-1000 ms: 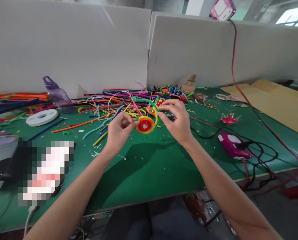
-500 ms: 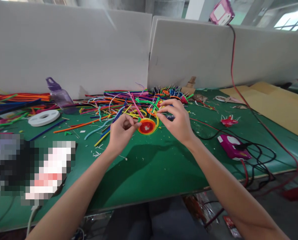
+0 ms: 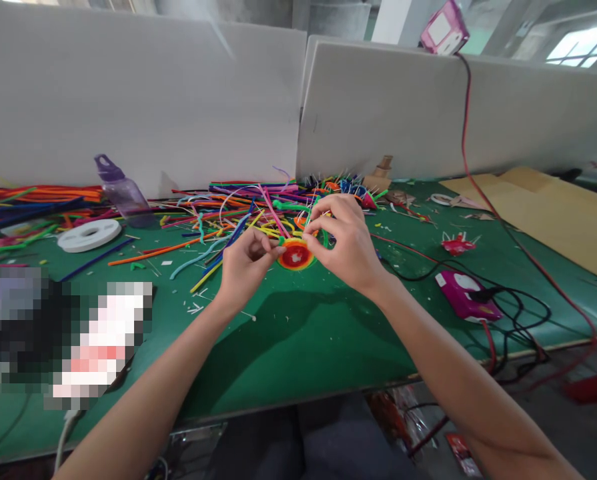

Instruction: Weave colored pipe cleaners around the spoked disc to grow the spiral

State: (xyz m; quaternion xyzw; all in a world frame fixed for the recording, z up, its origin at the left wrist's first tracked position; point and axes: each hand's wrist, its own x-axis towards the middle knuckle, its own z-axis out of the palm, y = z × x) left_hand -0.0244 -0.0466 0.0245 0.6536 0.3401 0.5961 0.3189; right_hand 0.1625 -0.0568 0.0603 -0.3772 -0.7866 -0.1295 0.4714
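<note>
A round coil [image 3: 297,256] of red, orange and yellow, green along its outer edge, is held up just above the green table. My left hand [image 3: 251,263] pinches the coil's left rim between thumb and fingertips, beside a small green end. At the upper right rim, the thumb and fingers of my right hand [image 3: 341,240] are closed on a yellow strand of the coil; the fingers hide most of that strand. A green loop [image 3: 325,235] shows just behind the right fingers. Beyond my hands lies a loose heap of coloured pipe cleaners [image 3: 238,193].
A white spool [image 3: 89,235] and a purple bottle [image 3: 123,193] stand left. A phone-like blurred object [image 3: 103,340] lies front left. At right are a magenta power socket [image 3: 465,293] with cables, a red spiky piece [image 3: 458,244] and brown cardboard [image 3: 543,207]. White panels [image 3: 143,100] rise behind.
My right hand has moved left and closed in at the coil's upper rim, where its fingers were farther off to the right. My left hand keeps its pinch, shifted only slightly.
</note>
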